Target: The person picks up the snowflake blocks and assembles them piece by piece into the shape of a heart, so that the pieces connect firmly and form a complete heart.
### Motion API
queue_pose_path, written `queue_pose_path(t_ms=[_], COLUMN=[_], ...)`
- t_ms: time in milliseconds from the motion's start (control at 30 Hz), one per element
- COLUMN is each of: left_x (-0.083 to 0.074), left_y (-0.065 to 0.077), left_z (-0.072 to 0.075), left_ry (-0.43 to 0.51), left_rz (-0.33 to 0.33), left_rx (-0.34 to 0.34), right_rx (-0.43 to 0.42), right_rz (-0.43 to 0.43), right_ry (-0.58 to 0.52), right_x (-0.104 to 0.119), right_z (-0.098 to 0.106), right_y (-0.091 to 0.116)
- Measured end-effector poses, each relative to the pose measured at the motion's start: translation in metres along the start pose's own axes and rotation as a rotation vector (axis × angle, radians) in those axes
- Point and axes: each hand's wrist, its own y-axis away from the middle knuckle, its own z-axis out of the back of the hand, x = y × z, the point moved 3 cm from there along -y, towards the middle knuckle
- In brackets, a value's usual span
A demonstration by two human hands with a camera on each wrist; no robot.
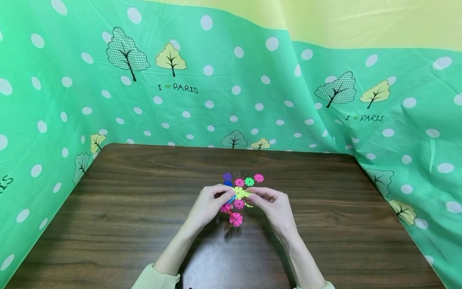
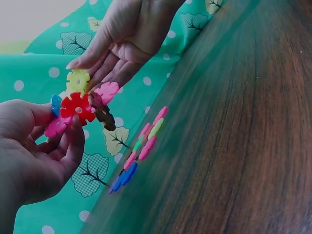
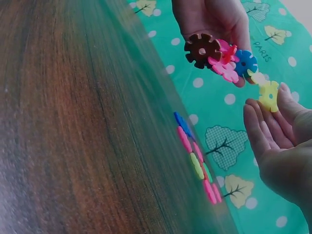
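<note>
Both hands hold a cluster of interlocking plastic snowflake discs above the table. My left hand (image 1: 206, 204) grips the cluster from the left, its fingertips at a red disc (image 2: 78, 105) and a pink disc (image 2: 56, 126). A blue disc (image 3: 247, 63), a brown disc (image 3: 197, 44) and more pink ones show in the cluster. From the right, my right hand (image 1: 276, 206) pinches a yellow disc (image 3: 268, 92) between thumb and fingers. Another yellow disc (image 1: 238, 192) faces up between the hands in the head view. Fingers partly hide the joints.
Several loose discs lie on the dark wooden table (image 1: 144, 200) beyond the hands, among them a purple disc (image 1: 227, 176), a green disc (image 1: 249, 182) and a pink disc (image 1: 258, 177). A green dotted cloth (image 1: 223, 92) hangs behind the table and along its sides.
</note>
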Motion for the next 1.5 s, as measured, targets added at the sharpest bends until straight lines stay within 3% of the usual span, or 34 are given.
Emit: queue_pose_path(t_ms=[433,667,967,1267,1500], left_x=[-0.001,-0.002,-0.001,0.0,0.0], left_y=[0.003,0.002,0.0,0.001,0.001], left_z=[-0.003,-0.006,0.002,0.018,0.02], left_ry=[-0.03,-0.006,0.052,0.107,0.112], left_rz=[0.0,0.015,0.053,0.102,0.103], left_rx=[-0.006,0.015,-0.042,-0.126,-0.112], right_rx=[-0.01,0.013,-0.024,-0.029,-0.032], right_rz=[-0.024,0.03,0.099,0.074,0.029], right_ry=[0.069,0.028,0.115,0.249,0.437], right_x=[-0.003,-0.001,0.0,-0.005,-0.017], right_z=[0.0,-0.001,0.017,0.031,0.037], right_y=[0.002,0.003,0.0,-0.006,-0.013])
